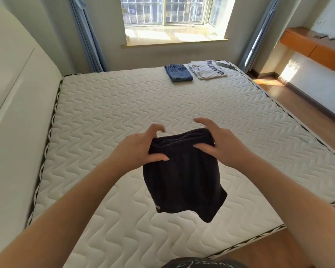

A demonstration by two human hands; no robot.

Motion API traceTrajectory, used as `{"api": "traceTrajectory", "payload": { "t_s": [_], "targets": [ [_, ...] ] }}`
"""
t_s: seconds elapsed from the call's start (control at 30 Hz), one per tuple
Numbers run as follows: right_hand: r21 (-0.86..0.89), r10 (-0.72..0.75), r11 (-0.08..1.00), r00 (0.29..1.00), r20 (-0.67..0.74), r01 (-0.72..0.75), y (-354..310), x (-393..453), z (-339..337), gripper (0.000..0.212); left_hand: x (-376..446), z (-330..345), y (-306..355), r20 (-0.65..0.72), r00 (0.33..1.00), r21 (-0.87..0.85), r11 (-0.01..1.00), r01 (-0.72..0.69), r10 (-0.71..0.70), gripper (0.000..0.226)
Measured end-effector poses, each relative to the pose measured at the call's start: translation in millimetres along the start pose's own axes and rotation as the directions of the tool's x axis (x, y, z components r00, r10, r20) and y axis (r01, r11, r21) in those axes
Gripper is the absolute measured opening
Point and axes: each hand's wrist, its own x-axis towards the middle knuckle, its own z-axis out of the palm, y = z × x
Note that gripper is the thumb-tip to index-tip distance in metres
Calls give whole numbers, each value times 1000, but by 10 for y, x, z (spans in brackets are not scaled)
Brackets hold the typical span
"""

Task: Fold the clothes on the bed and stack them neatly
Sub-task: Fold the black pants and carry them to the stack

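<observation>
Nearest the camera, both forearms reach out over the near part of the bed. Between the hands hang dark shorts, lifted clear of the bed, waistband up, legs dangling loose toward the near edge.

Left hand: holds the left end of the waistband, thumb pressed on the front of the cloth, fingers curled up behind and partly off it. Grip is narrow, pinching the shorts. Right hand: thumb lies across the front of the waistband at the right end, fingers spread and arched over the top edge; it holds the shorts too, looser grip, index finger lifted free.

Handling, as a judgement: shorts look light, soft, floppy, no stiffness, hem droops unevenly with one corner lower. Nothing fragile. Cloth looks matte, not slippery. Best hold is the gathered waistband at its two ends, as now, since it is the thickest part and keeps the piece square; taking it mid-fabric would let it bunch. Likely already doubled leg on leg, cannot tell for sure. It should go flat on the bed before the next fold.

Far end of the bed, well apart from the shorts: folded blue jeans, and just beside them to the right a folded white shirt with dark lettering. The two lie side by side, not stacked. Beyond the bed, a window.
</observation>
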Motion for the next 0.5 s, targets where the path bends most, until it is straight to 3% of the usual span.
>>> {"api": "traceTrajectory", "payload": {
  "t_s": [0.07, 0.13, 0.27, 0.33, 0.37, 0.47, 0.5],
  "targets": [
    [43, 29, 999, 999, 16, -30, -43, 17, 8, 59, 44, -66, -12, 124, 992, 140, 990, -6, -12, 75],
    [98, 47, 994, 999, 15, -48, -120, 37, 46, 57, 106, -121, 0, 174, 984, 273, 959, -78, 31, 74],
    [267, 69, 962, 995, -65, -50, -260, 90, 121, 59, 253, -98, 165, 202, 976, 7, 997, -79, 76, 97],
    [313, 92, 948, 990, -106, -54, -275, 95, 147, 60, 338, -48, 225, 179, 983, -61, 998, -34, 44, 96],
    [353, 108, 934, 988, -114, -61, -259, 84, 167, 59, 372, -25, 230, 170, 985, -78, 997, -10, 23, 90],
    [476, 156, 873, 985, -68, -106, -140, 0, 230, 53, 442, 48, 260, 186, 982, -89, 996, -4, 20, 34],
    [489, 162, 865, 985, -53, -116, -73, -36, 259, 47, 453, 74, 278, 188, 982, -85, 996, -4, 20, 25]
  ]
}}
